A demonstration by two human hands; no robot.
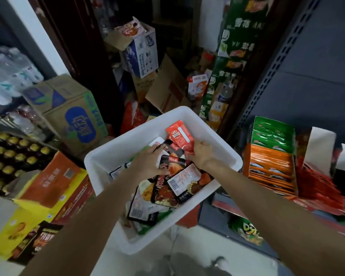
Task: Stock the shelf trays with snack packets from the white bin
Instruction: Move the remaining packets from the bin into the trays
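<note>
While both grips (149, 162) (200, 154) hold packets | white bin (108, 162) | cartons (72, 114) around

cartons (68, 114) on pale floor (0, 212)

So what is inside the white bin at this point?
The white plastic bin holds a loose pile of snack packets: a red packet gripped by the right hand, black packets gripped by the left hand. Both hands and upper packets cover whatever lies beneath.
</note>
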